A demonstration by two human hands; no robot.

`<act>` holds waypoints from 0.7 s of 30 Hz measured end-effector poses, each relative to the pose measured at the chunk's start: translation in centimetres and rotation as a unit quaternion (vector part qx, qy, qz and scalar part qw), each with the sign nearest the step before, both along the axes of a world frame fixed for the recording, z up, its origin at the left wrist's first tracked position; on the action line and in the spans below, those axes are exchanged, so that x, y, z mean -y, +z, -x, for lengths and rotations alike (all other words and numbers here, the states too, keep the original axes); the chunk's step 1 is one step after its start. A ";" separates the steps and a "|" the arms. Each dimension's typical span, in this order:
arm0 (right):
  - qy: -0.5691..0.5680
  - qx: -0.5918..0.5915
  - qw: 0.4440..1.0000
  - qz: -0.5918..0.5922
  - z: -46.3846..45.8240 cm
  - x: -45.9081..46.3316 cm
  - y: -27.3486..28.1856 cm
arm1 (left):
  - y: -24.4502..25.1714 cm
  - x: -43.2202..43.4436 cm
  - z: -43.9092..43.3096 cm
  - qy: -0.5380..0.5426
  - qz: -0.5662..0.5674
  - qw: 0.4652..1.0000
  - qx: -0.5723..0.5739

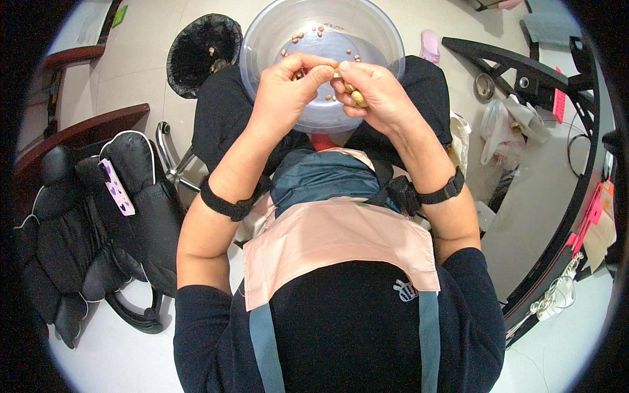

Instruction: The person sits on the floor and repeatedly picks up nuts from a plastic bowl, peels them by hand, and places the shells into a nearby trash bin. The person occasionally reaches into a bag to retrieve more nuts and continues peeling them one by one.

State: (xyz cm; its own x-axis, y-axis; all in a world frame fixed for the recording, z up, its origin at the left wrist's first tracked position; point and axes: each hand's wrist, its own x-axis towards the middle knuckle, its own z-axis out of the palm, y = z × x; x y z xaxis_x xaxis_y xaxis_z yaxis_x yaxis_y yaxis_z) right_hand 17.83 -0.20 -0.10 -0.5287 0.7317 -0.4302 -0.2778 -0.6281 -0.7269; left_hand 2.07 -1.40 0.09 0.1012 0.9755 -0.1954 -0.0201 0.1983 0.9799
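Observation:
My left hand (287,93) and my right hand (376,93) meet over a translucent plastic basin (250,54). Their thumbs and forefingers pinch a small piece of peanut shell (337,74) between them. Unshelled peanuts (359,99) are tucked under the curled fingers of my right hand. Behind my left thumb, some small brown pieces show in the curl of the fingers; whether they are kernels or shell I cannot tell. Several reddish peanut kernels (320,33) lie scattered on the bottom of the basin, and my hands cover part of it.
Left of the basin stands a bin with a black liner (184,64), holding some shell bits (218,64). A black padded chair (142,206) is at my left. To the right are a black table frame (506,61), plastic bags (496,127) and a pink clog (430,46).

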 end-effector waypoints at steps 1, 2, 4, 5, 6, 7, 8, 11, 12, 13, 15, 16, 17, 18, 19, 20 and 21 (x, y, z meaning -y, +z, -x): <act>-0.008 -0.011 1.000 0.008 0.0 0.0 0.1 | 0.0 -0.1 0.1 0.001 0.047 0.997 0.063; -0.015 -0.029 0.999 0.012 0.0 0.0 0.2 | 0.0 -0.2 0.1 0.001 0.076 0.988 0.131; -0.015 -0.014 1.000 0.017 -0.1 -0.1 0.3 | -0.1 -0.4 0.3 0.002 0.115 0.969 0.219; -0.013 -0.022 1.000 0.011 -0.2 -0.1 0.3 | -0.2 -0.4 0.3 0.004 0.125 0.963 0.239; -0.010 -0.003 1.000 0.006 -0.3 -0.2 0.3 | -0.3 -0.5 0.4 0.005 0.135 0.956 0.259; -0.006 0.005 1.000 -0.006 -0.4 -0.3 0.2 | -0.3 -0.6 0.6 0.005 0.132 0.964 0.229; -0.002 0.021 1.000 -0.014 -0.4 -0.3 0.2 | -0.3 -0.7 0.8 0.005 0.129 0.972 0.198; -0.021 0.091 0.994 -0.061 -0.6 -0.3 -0.1 | -0.1 -0.8 0.9 0.021 -0.007 0.992 -0.123; -0.019 0.098 0.993 -0.058 -0.7 -0.3 -0.1 | 0.0 -0.8 1.0 0.028 -0.079 0.959 -0.270; -0.018 0.103 0.993 -0.059 -0.7 -0.4 -0.2 | 0.1 -0.8 1.0 0.023 -0.066 0.958 -0.279; -0.019 0.119 0.990 -0.067 -0.7 -0.4 -0.1 | 0.1 -0.7 1.1 0.018 -0.072 0.949 -0.308; -0.020 0.130 0.989 -0.075 -0.7 -0.3 0.0 | 0.0 -0.8 1.1 0.017 0.006 0.975 -0.223; -0.021 0.140 0.987 -0.082 -0.6 -0.3 0.1 | -0.1 -0.9 1.1 0.019 0.060 0.988 -0.138; -0.004 0.190 0.976 -0.110 -0.6 -0.3 0.2 | -0.3 -0.9 1.1 0.021 0.113 0.992 -0.051; 0.014 0.239 0.961 -0.137 -0.6 -0.2 0.4 | -0.5 -0.9 1.0 0.015 0.148 0.989 0.025; 0.031 0.287 0.943 -0.163 -0.4 -0.2 0.4 | -0.7 -0.8 1.0 0.009 0.182 0.978 0.101; 0.030 0.278 0.931 -0.234 -0.1 -0.2 0.4 | -1.0 -0.7 0.8 0.006 0.222 0.959 0.173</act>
